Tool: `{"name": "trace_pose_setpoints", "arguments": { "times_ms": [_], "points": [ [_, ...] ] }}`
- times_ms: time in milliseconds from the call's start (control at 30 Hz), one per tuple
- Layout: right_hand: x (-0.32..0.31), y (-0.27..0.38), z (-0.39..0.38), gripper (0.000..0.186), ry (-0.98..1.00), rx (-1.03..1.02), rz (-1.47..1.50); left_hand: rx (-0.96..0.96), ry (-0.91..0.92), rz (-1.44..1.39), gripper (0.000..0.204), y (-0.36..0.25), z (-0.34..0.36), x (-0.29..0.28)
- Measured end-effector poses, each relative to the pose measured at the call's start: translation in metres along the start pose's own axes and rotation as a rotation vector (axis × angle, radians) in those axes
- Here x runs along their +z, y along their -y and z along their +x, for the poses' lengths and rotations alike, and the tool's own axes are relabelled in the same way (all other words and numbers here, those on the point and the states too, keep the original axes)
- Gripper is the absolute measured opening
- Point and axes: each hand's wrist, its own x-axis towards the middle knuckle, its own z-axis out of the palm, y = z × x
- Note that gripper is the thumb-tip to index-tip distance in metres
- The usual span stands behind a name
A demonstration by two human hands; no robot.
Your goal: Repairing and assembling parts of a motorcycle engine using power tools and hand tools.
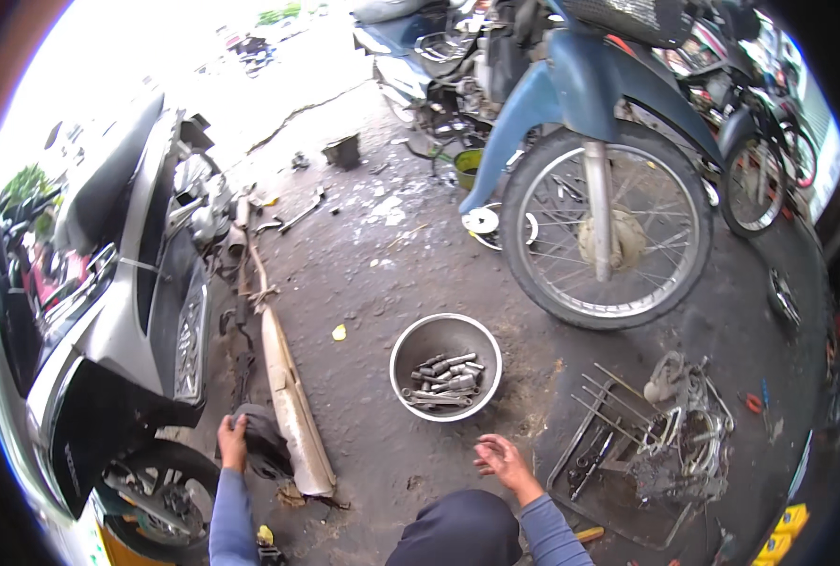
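My left hand (234,441) is closed at the edge of a dark rounded piece (265,441), whose exact kind I cannot make out. The piece lies beside a long, worn exhaust muffler (294,407) on the ground. My right hand (505,464) holds nothing; its fingers are apart, just below a metal bowl (491,401). Inside the bowl are several sockets (450,379) and wrenches (429,400). To the right of that hand, an opened engine (689,434) rests by a metal frame tray (585,436).
A silver-and-black scooter (137,311) stands close on my left. Ahead to the right is a blue motorbike's front wheel (618,302). Farther off are a dark bucket (343,152), a green-rimmed container (467,168) and loose tools. Red-handled pliers (754,404) lie at the right.
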Motion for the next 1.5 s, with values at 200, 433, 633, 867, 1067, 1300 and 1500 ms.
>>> {"name": "trace_pose_setpoints", "arguments": {
  "times_ms": [200, 433, 633, 867, 1067, 1300, 1500],
  "points": [
    [0.088, 0.036, 0.024, 0.092, 0.730, 0.148, 0.293, 0.277, 0.813, -0.667, 0.039, -0.167, -0.114, 0.048],
    [0.196, -0.005, 0.041, 0.052, -0.185, -0.254, 0.060, -0.088, 0.734, -0.814, 0.078, -0.018, -0.181, 0.181],
    [0.111, -0.025, 0.059, 0.065, -0.427, -0.006, -0.302, -0.345, 0.983, -0.488, 0.081, -0.107, -0.238, 0.148],
    [0.134, -0.024, -0.023, 0.024, -0.115, -0.391, -0.542, 0.024, 0.766, -0.048, 0.033, -0.043, -0.210, 0.207],
    [0.127, -0.075, -0.053, 0.030, -0.336, -0.610, -0.251, -0.013, 0.615, -0.041, 0.034, -0.032, -0.177, 0.242],
    [-0.089, 0.070, -0.221, 0.020, -0.222, -0.880, -1.153, 1.165, 1.221, 0.777, 0.047, -0.247, -0.207, 0.219],
    [-0.170, 0.164, -0.292, 0.015, -0.605, -0.538, -1.468, 1.450, 1.490, -0.012, 0.041, -0.417, -0.369, 0.324]
  ]
}}
